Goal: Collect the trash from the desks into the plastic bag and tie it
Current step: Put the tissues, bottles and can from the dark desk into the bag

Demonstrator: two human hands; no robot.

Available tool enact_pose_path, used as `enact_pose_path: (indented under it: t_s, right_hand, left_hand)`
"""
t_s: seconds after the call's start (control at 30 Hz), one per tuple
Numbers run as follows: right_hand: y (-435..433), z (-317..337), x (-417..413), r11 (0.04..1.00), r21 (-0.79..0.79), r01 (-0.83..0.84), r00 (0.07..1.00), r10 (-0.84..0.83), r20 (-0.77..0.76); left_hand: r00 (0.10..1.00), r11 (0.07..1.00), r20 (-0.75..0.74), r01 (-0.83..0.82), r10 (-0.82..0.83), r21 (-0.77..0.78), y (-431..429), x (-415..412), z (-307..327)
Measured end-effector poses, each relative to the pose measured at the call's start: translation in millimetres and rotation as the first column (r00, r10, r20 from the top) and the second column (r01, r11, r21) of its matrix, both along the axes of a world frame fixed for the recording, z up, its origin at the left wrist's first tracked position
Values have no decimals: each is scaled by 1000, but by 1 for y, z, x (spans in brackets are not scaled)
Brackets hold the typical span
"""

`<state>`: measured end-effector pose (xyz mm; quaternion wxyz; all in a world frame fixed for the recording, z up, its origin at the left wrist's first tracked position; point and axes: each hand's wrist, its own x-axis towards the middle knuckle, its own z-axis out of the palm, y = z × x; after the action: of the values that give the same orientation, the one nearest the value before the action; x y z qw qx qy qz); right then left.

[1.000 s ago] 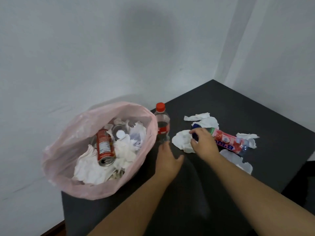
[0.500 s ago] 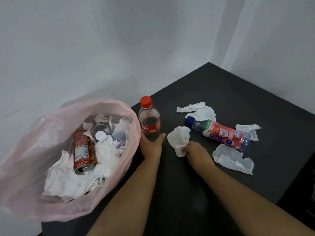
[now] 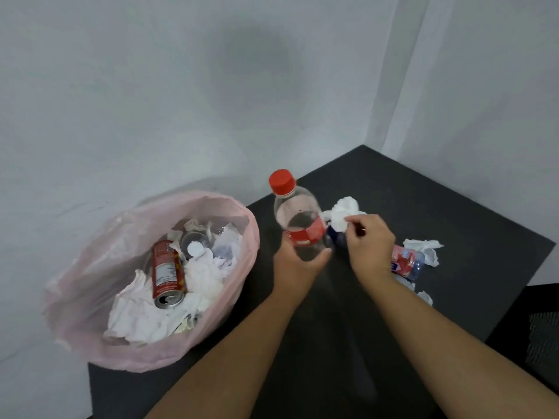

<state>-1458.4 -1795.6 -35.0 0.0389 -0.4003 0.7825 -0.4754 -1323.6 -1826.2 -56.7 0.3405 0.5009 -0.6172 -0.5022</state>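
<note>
Both bare forearms converge toward 12 o'clock: our left enters from 7 o'clock, our right from 4 o'clock. Our left hand (image 3: 298,269) wraps the base of an upright bottle (image 3: 298,219). At its 3 o'clock, our right hand (image 3: 370,246) pinches a crumpled tissue (image 3: 343,214) in its fingers (image 3: 352,220).

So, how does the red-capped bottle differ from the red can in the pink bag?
The bottle is clear plastic with a red cap; the can is red metal with an opened top. The bottle is upright, gripped by the left hand; the can lies on its side on tissues inside the pink bag. Both are drink containers with red on them.
</note>
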Motion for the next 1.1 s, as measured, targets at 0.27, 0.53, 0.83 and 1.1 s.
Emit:
enact_pose_path:
  t_s: [0.27,0.53,0.83,1.1]
  right_hand:
    - [-7,91,81,884,-464,-59,998,70,6]
    - [-20,76,198,704,215,-677,678,710,-189]
    - [-23,60,184,887,415,-203,918,320,-235]
    - [-22,58,171,885,238,-399,896,322,306]
  left_hand:
    - [973,897,-207,-180,102,-404,18,73,125]
    - [902,837,-14,-405,431,-367,15,240,116]
    - [922,959,358,-44,146,-279,30,274,76]
    - [652,982,750,47,107,-181,19,261,34]
